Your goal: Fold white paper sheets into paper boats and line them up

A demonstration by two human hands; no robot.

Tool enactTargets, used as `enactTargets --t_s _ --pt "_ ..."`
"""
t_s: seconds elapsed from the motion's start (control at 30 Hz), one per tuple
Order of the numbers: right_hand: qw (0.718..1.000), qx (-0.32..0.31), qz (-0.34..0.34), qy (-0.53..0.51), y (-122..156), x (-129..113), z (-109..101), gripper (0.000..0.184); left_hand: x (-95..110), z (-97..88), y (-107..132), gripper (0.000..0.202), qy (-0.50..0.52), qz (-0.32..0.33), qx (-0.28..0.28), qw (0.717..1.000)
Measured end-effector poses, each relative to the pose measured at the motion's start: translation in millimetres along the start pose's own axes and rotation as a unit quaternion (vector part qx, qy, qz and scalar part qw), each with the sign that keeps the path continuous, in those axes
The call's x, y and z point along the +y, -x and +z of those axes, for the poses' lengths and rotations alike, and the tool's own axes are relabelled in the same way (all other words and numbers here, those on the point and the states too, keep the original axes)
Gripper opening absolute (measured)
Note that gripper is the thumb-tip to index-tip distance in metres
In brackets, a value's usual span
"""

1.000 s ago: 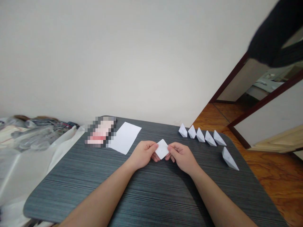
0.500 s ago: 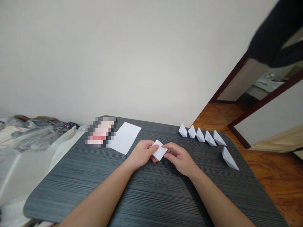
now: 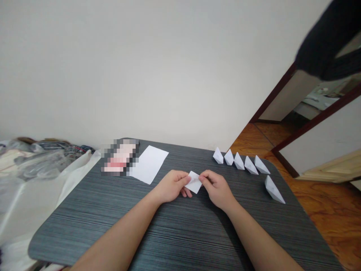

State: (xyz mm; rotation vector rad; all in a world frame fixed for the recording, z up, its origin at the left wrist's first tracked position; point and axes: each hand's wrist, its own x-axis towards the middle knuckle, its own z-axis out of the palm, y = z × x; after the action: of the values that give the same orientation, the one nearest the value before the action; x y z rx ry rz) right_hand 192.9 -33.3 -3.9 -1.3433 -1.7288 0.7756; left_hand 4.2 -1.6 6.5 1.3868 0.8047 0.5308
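Note:
Between my two hands is a small folded piece of white paper [image 3: 193, 183], held up as a diamond over the dark table. My left hand [image 3: 173, 185] pinches its left corner, thumb on top and fingers underneath. At the opposite corner, my right hand [image 3: 216, 187] grips the paper between thumb and curled forefinger. Several white folded paper boats [image 3: 238, 162] stand in a row at the table's back right. One more paper boat [image 3: 274, 189] lies apart, closer to the right edge.
White paper sheets [image 3: 150, 164] lie at the back left of the dark wood-grain table [image 3: 98, 214], beside a pixelated phone-shaped object [image 3: 120, 158]. Plastic-covered bundles [image 3: 45, 162] are heaped left of the table. A pale wall [image 3: 169, 75] rises behind it.
The folded paper has shifted slightly right and down and turned a little. My right thumb and forefinger have closed on its right corner; my left fingers have spread a bit below.

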Motion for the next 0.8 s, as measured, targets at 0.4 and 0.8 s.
enactTargets --t_s 0.4,0.8 --pt "0.998 0.032 0.02 -0.042 1.1 3.1 5.9 0.013 2.3 3.3 1.8 0.025 -0.028 0.039 -0.006 0.999" --pt "0.997 0.011 0.032 -0.072 2.3 8.8 7.8 0.02 -0.8 1.3 1.4 0.035 -0.06 0.048 0.017 0.997"
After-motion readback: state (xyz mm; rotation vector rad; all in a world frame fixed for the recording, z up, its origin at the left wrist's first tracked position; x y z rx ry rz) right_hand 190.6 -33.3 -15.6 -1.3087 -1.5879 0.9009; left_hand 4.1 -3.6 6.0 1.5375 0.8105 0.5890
